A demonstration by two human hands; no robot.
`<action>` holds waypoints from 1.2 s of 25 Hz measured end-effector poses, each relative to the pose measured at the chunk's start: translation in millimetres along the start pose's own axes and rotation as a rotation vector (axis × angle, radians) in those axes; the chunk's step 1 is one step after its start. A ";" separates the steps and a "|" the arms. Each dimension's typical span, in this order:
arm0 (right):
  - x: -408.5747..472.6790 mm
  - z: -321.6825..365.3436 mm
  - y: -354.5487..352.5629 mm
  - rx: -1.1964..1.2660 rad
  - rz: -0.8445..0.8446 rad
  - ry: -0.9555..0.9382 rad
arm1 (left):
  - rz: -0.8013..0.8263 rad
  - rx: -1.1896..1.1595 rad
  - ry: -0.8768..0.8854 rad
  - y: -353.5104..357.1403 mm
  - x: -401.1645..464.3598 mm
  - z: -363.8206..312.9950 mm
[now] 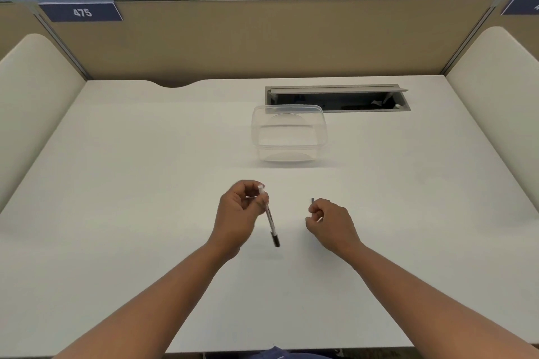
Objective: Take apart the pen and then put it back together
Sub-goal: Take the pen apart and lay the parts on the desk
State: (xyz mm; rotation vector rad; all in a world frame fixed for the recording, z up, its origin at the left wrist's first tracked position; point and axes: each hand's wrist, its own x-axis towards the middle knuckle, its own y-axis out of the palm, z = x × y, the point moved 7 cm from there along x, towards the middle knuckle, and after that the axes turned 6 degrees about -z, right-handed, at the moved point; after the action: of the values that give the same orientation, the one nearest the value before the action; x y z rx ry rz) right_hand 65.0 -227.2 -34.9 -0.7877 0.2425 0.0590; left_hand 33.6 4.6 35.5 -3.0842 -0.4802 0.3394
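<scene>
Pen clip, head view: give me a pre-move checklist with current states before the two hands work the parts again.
1. Pen body gripped near its upper end by the left hand: ok.
2. Black end of the pen body points down toward the desk, held above it: ok.
3. Small dark part pinched in the right hand: ok, though which pen part it is: cannot tell.
4. Hands apart, parts not touching: ok.
5. Clear plastic container stands beyond the hands, out of their way: ok.
6. Other loose pen parts on the desk: none visible.
</scene>
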 end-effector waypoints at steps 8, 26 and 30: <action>-28.5 40.0 11.3 0.837 0.312 0.186 | -0.150 -0.557 -0.360 -2.4 14.4 29.0; -3.7 50.4 -12.2 0.381 -0.050 -0.104 | 0.504 1.476 -0.059 6.2 40.5 71.3; -4.5 64.4 -13.5 0.293 -0.112 -0.261 | 0.568 1.489 -0.136 3.4 50.4 76.8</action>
State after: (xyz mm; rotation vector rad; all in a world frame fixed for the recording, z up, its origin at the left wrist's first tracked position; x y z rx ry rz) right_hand 75.1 -191.0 19.3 -0.4943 -0.0415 0.0200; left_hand 65.1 14.2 -50.3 -1.6478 0.4963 0.5463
